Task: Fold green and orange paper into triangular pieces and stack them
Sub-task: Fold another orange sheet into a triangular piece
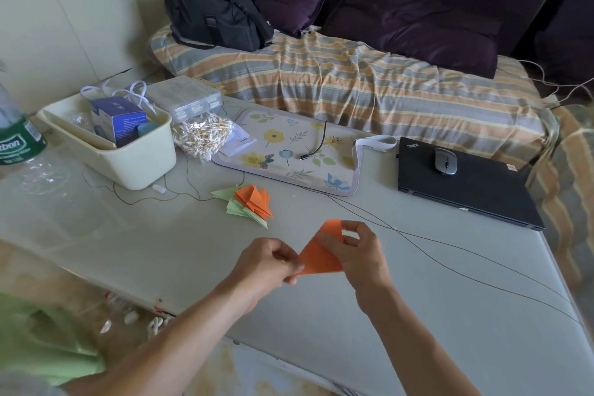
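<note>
1. Pale grey-green worktop (321, 325) is filling most of the view, w/ a sofa under a striped blanket (353, 87) running along behind it.
2. Left hand (273, 262) is pinching the lower-left corner of an orange paper triangle (319, 255), grip narrow, fingers curled in on the paper edge.
3. Right hand (355, 251) is holding the same sheet's right side, thumb and fingers closing on it near the top; one flap is sticking up past the fingers.
4. Paper is hanging just above the worktop, near the front-centre, not lying flat.
5. Behind it, a little way off, a stack of folded pieces (249, 202) is sitting on the worktop: orange triangles on top, green ones fanning out beneath.
6. Further back: floral mat (289, 154) w/ a short black cable on it, cream bin (128, 157) to the left holding a blue box, bag of cotton swabs (202, 137) beside the bin.
7. Far right, a closed black laptop (466, 190) is carrying a grey mouse (446, 161). Black bag (218, 13) is resting on the sofa.
</note>
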The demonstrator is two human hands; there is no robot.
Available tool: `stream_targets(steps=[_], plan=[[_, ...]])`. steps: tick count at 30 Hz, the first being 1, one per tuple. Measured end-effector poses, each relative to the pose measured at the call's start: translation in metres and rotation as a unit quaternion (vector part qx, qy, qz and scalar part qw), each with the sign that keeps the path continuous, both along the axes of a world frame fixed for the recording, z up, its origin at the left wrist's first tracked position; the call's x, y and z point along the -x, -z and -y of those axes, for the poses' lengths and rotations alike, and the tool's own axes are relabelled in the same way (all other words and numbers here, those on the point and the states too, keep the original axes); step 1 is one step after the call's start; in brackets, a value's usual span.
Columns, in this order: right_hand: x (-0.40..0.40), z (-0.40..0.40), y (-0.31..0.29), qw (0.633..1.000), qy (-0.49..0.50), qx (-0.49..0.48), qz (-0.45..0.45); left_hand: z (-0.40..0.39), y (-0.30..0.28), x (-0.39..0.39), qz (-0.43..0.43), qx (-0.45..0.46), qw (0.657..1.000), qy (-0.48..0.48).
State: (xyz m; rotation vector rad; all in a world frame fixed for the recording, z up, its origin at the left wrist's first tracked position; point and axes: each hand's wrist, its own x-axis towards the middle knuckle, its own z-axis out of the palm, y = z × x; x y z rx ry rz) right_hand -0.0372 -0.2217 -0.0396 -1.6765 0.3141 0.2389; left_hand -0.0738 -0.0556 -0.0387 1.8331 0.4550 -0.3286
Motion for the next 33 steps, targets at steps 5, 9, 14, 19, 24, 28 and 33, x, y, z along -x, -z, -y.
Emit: stream_targets(steps=[5, 9, 14, 19, 24, 28, 33], plan=[[0.002, -0.003, 0.002, 0.997, -0.07, -0.029, -0.006, 0.0, -0.004, -0.002, -0.002, 0.062, 0.996, -0.068], [0.001, 0.0, 0.003, 0.991, -0.134, 0.007, -0.007, 0.002, -0.007, -0.003, 0.015, 0.059, 0.996, -0.061], [0.004, -0.004, 0.003, 0.981, -0.191, 0.027, -0.022, -0.002, -0.007, -0.008, 0.075, 0.087, 0.98, -0.165], [-0.001, -0.004, 0.005, 0.995, -0.095, 0.01, 0.004, -0.001, -0.009, -0.008, 0.048, 0.121, 0.974, -0.184], [0.0, -0.002, 0.001, 0.996, -0.081, -0.031, 0.024, -0.001, -0.01, -0.01, 0.045, 0.161, 0.963, -0.213], [0.0, -0.003, 0.002, 0.995, -0.094, -0.026, 0.033, -0.004, -0.01, -0.012, 0.051, 0.17, 0.955, -0.236], [0.003, -0.005, -0.003, 0.992, -0.112, -0.033, 0.058, -0.006, -0.004, -0.014, 0.068, 0.143, 0.956, -0.246]])
